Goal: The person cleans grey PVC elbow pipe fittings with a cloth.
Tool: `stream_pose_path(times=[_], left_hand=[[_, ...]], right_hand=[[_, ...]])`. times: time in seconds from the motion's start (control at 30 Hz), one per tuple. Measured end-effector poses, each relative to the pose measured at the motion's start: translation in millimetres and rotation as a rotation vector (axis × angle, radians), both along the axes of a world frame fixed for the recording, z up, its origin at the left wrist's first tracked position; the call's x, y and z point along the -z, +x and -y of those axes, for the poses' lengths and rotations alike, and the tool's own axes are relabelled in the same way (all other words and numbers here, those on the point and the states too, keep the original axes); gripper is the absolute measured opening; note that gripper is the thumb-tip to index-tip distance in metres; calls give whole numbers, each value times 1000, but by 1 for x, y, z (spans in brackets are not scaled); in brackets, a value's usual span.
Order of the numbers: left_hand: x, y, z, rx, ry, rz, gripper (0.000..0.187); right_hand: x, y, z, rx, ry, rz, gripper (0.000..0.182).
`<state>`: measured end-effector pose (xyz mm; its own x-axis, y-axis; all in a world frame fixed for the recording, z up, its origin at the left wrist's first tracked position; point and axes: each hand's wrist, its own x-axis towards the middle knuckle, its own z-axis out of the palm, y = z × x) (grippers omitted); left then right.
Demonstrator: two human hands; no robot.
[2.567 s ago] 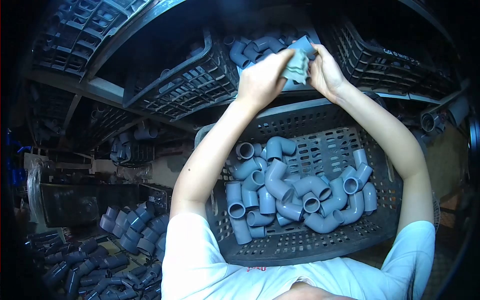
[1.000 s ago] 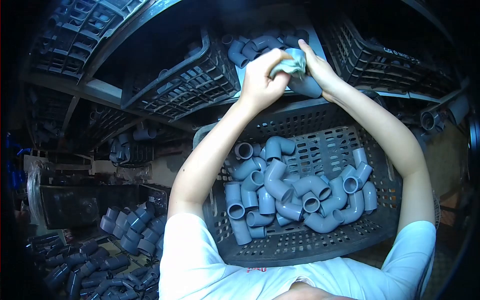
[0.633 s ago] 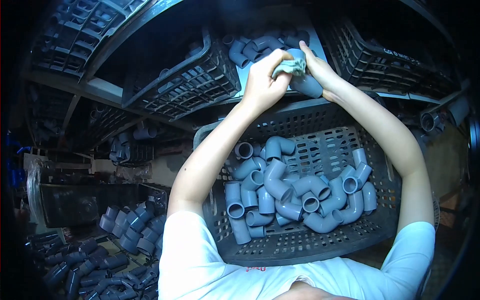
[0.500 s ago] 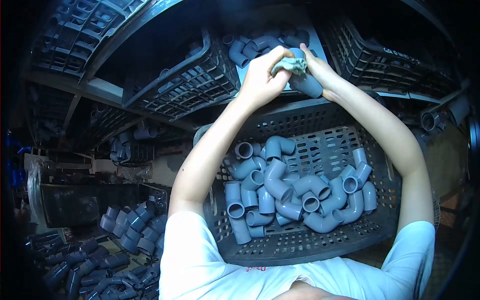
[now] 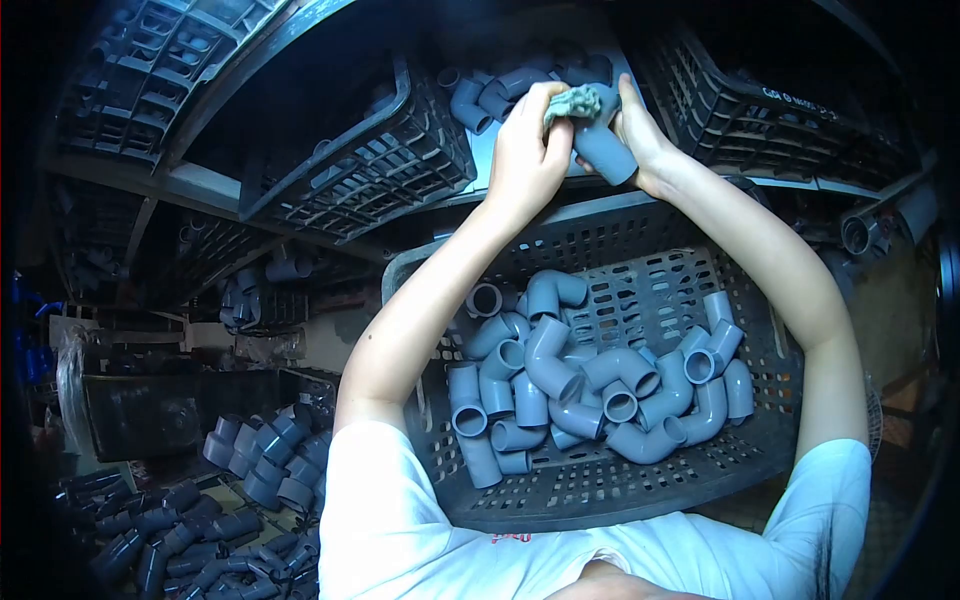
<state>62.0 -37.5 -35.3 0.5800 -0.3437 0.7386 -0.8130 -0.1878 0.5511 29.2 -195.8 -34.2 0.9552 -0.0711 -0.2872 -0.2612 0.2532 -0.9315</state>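
Dimly lit storeroom, dark around the edges, with a slatted crate [image 5: 370, 165] at the left of a shelf and a lettered crate [image 5: 760, 125] at the right. Between these two, loose grey elbows [image 5: 468, 104] on a pale surface [image 5: 484, 158]. Low at left, a heap of dark fittings [image 5: 190, 525]. Close to the white shirt [image 5: 385, 485], a large black basket [image 5: 610, 505] with perforated walls, holding jumbled grey bends [image 5: 551, 362]. Just beyond its far rim, one grey pipe fitting [image 5: 607, 155] held up and tilted, lower end pointing rightward. Left hand [image 5: 528, 155] clamped on a crumpled greenish cloth [image 5: 572, 104], pressed to that fitting. Right hand [image 5: 645, 142] wrapped round the fitting's right side, fingers mostly hidden behind.
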Motion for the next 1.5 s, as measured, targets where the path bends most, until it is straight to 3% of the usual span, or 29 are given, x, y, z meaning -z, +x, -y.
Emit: stream_pose_path(times=[0.03,0.1,0.17,0.27,0.3,0.37,0.4,0.5,0.6,0.77,0.9,0.97,1.03,1.1,1.3,1.5], left_hand=[[0,-2,-1,4,-1,1,21],[-3,-15,-8,46,125,-233,21],[-3,-20,-11,81,291,54,32],[-2,-34,-3,100,512,84,35],[-4,-31,-3,98,510,82,35],[-7,-19,0,-1,269,168,32],[-8,-14,1,-43,218,83,29],[-8,-15,-9,-13,333,21,33],[-2,-31,-6,15,551,128,32],[0,-8,-11,-115,282,44,23],[3,-24,-10,60,442,124,34],[4,-21,-9,-26,447,130,31],[8,-9,-13,-115,272,63,29],[12,-2,-16,-175,269,-1,29],[14,-15,-12,35,426,179,29],[14,-11,-12,-55,295,52,31]], right_hand=[[-3,-3,4,-70,46,20,72],[0,-1,7,-134,95,39,75],[12,10,7,-37,94,-2,75],[26,21,15,-59,280,-36,54],[30,22,17,-94,337,-49,48],[10,3,7,30,130,39,44],[9,5,2,95,54,61,41],[4,0,-2,110,77,45,52],[13,6,8,28,94,69,47],[-3,-4,-7,35,116,92,31],[0,-1,0,27,-1,90,39],[8,6,10,5,-65,70,40],[16,13,15,-15,109,125,34],[20,15,17,-9,206,113,31],[20,17,31,-40,143,-62,38],[19,14,28,52,126,42,39]])
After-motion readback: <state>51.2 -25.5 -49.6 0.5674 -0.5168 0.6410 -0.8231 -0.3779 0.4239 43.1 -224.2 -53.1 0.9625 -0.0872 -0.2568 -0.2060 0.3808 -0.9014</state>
